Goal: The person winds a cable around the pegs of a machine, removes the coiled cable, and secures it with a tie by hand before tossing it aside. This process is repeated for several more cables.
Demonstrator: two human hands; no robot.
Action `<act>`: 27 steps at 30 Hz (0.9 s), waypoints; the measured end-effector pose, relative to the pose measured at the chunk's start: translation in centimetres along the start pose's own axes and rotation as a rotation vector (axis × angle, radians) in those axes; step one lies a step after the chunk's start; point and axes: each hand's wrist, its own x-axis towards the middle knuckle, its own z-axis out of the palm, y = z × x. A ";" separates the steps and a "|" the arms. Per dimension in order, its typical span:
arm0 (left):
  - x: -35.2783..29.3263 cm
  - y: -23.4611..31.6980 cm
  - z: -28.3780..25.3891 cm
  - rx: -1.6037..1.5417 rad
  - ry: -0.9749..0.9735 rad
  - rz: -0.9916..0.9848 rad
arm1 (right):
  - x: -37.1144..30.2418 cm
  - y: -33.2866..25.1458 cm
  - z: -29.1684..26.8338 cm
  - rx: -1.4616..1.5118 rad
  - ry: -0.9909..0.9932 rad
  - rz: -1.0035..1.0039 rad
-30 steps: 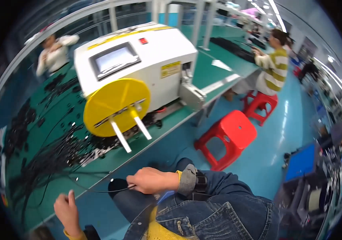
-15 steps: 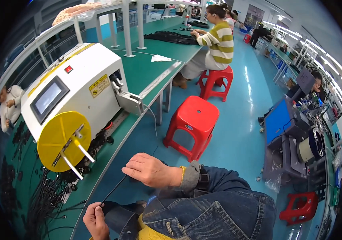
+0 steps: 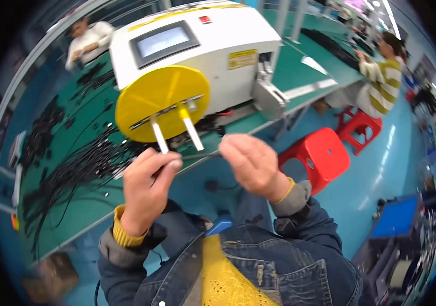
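Observation:
My left hand [image 3: 146,188] and my right hand [image 3: 251,166] are raised side by side at chest height, each pinched on one end of a thin black wire [image 3: 200,156] stretched between them. Just beyond the hands, at the green bench's front edge, stands a white machine [image 3: 228,46] with a grey screen [image 3: 164,42]. A yellow disc [image 3: 162,102] with two white pegs faces me on the machine's front. My left fingertips are close below the left peg [image 3: 159,136].
Several loose black cables [image 3: 75,163] lie spread over the green bench [image 3: 75,214] to the left. Two red stools [image 3: 320,153] stand on the blue floor at right. One person sits behind the bench at upper left [image 3: 88,38], another in a striped top at far right [image 3: 383,76].
Both hands have come up from my lap to in front of the yellow disc, with the wire pulled straight between them. The view has swung back toward the machine.

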 end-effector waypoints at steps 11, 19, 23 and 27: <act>2.9 -7.0 0.1 -0.052 0.205 -0.169 | 0.3 2.3 8.3 -0.037 0.064 0.334; 4.1 -9.4 0.1 -0.101 0.241 -0.184 | 0.7 3.9 12.0 -0.050 0.144 0.422; 3.6 -9.5 0.5 -0.175 0.264 -0.173 | 0.8 4.4 13.3 -0.067 0.158 0.524; 3.4 -9.3 0.4 -0.214 0.259 -0.166 | 0.1 4.0 12.6 0.018 0.202 0.568</act>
